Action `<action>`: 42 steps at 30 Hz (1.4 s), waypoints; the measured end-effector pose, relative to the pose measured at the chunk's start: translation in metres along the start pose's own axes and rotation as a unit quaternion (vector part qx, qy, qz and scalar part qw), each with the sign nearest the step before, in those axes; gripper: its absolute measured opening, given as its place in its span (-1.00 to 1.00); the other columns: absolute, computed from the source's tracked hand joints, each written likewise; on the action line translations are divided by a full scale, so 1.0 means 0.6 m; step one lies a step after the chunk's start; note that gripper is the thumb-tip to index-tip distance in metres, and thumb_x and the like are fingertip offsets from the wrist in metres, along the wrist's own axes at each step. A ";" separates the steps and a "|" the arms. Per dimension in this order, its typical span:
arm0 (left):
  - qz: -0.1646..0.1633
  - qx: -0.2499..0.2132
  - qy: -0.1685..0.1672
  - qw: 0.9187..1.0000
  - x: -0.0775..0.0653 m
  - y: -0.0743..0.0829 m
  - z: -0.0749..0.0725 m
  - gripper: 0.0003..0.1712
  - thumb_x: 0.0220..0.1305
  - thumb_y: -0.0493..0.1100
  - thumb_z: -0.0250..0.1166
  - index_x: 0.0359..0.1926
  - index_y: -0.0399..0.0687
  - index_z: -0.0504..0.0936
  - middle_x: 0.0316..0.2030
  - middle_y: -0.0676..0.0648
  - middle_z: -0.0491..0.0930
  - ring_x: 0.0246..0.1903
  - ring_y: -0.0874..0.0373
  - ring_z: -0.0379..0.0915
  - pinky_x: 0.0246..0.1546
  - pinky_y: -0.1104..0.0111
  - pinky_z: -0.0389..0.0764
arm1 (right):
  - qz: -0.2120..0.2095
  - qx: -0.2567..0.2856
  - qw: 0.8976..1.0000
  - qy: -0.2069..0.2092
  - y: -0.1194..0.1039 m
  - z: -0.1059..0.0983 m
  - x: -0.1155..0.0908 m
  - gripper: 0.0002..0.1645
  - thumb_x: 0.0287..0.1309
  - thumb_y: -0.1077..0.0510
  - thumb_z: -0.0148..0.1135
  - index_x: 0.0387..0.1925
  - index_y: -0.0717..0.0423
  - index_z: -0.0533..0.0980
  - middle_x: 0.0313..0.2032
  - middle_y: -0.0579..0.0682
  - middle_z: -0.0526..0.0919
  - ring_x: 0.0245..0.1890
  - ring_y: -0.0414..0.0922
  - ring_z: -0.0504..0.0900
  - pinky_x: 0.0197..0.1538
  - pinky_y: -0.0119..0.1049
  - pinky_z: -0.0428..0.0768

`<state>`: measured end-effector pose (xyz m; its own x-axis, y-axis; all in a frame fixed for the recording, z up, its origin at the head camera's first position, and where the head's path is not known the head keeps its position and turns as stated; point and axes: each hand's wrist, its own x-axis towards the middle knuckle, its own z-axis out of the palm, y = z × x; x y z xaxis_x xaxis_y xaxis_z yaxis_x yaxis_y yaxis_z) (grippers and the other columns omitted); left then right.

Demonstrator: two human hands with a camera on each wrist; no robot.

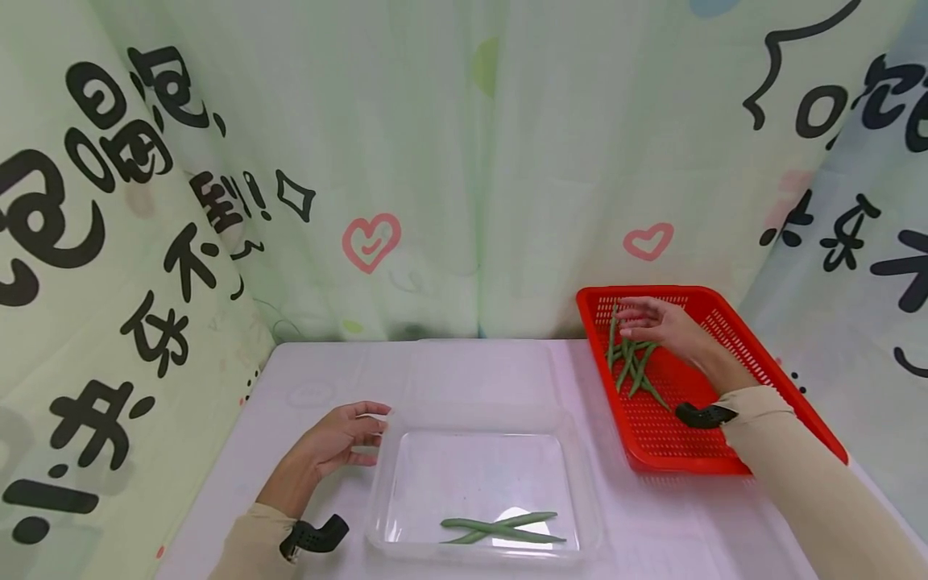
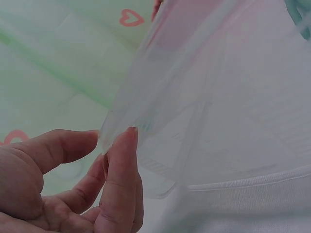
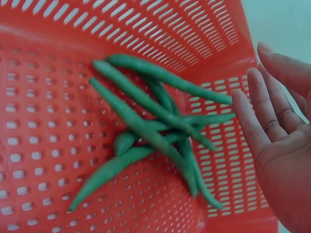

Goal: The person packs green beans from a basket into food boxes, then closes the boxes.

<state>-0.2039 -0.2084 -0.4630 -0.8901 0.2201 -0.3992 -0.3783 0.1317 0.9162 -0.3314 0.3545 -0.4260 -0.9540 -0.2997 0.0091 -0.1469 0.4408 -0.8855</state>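
Clear box (image 1: 471,475) at six o'clock on the table (image 1: 326,370); red basket (image 1: 674,465) at four. Two crossed beans (image 1: 500,529) lie in the box, towards its six o'clock side. Loose beans (image 3: 141,127) overlap in the basket, bunched at its ten o'clock end.

Placement: basket and box stand near each other, not touching. Presumably this lets the right hand (image 1: 656,326) work the basket while the left hand (image 1: 346,439) minds the box. Left hand sits at the box's ten o'clock corner, probably to steady it. Left grip: fingertips at the rim, but the clear plastic blurs the contact; cannot tell whether they pinch or merely touch. Right grip: fingers spread, holding nothing, near the loose beans at the basket's eleven o'clock.

Views: head gives the layout and the crossed pair; right wrist leaves out the box. Right wrist shows the bare palm and how the pile tangles, small in the head view. Left wrist brings the rim close among the fingertips.
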 end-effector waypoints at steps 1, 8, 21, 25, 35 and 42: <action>0.000 -0.001 0.000 1.000 0.000 0.000 0.000 -0.45 0.36 -0.18 0.32 0.28 -0.31 0.44 -0.16 -0.12 0.58 -0.20 0.04 0.54 -0.26 0.22 0.69 | 0.004 0.003 1.000 -0.001 0.002 0.000 0.000 -0.15 0.35 0.08 0.30 0.51 0.24 0.16 0.28 0.35 0.44 -0.04 -0.33 0.62 0.06 -0.39 0.63; 0.001 0.000 0.000 1.000 -0.002 0.001 0.000 -0.46 0.37 -0.19 0.31 0.28 -0.31 0.43 -0.14 -0.13 0.58 -0.19 0.04 0.54 -0.26 0.22 0.69 | 0.005 0.016 1.000 -0.021 0.020 -0.006 0.007 -0.19 0.40 0.20 0.22 0.52 0.31 0.10 0.32 0.43 0.36 -0.01 -0.31 0.62 0.10 -0.33 0.63; 0.000 0.000 -0.003 1.000 -0.002 0.001 0.000 -0.48 0.39 -0.20 0.28 0.28 -0.30 0.43 -0.16 -0.12 0.58 -0.20 0.05 0.53 -0.26 0.22 0.69 | 0.040 -0.031 0.998 -0.039 0.048 -0.004 0.014 -0.08 0.36 0.07 0.29 0.57 0.19 0.05 0.46 0.34 0.22 0.34 0.31 0.38 0.26 0.11 0.50; -0.002 -0.002 -0.001 1.000 0.001 0.001 -0.001 -0.48 0.39 -0.20 0.29 0.28 -0.30 0.44 -0.15 -0.13 0.58 -0.20 0.05 0.54 -0.27 0.22 0.69 | 0.038 -0.037 0.998 -0.037 0.052 -0.001 0.016 -0.07 0.35 0.09 0.30 0.57 0.16 0.05 0.46 0.32 0.24 0.32 0.28 0.41 0.24 0.13 0.50; -0.004 -0.006 0.001 1.000 0.006 -0.003 0.000 -0.49 0.37 -0.20 0.30 0.27 -0.30 0.45 -0.15 -0.13 0.60 -0.19 0.04 0.55 -0.25 0.20 0.69 | 0.042 -0.019 0.998 -0.049 0.040 0.002 0.027 -0.14 0.40 0.16 0.22 0.57 0.19 0.06 0.43 0.37 0.26 0.35 0.32 0.35 0.29 0.23 0.43; -0.003 -0.001 0.003 1.000 0.005 -0.002 0.001 -0.52 0.40 -0.22 0.26 0.27 -0.30 0.45 -0.13 -0.14 0.60 -0.18 0.03 0.55 -0.25 0.20 0.69 | 0.063 -0.023 0.996 -0.050 0.041 0.008 0.028 -0.18 0.41 0.07 0.23 0.56 0.10 0.13 0.43 0.28 0.27 0.27 0.27 0.41 0.13 0.13 0.61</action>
<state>-0.2059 -0.2075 -0.4654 -0.8895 0.2140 -0.4037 -0.3832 0.1318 0.9142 -0.3495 0.3559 -0.4497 -0.9350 -0.3214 -0.1497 -0.0409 0.5172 -0.8549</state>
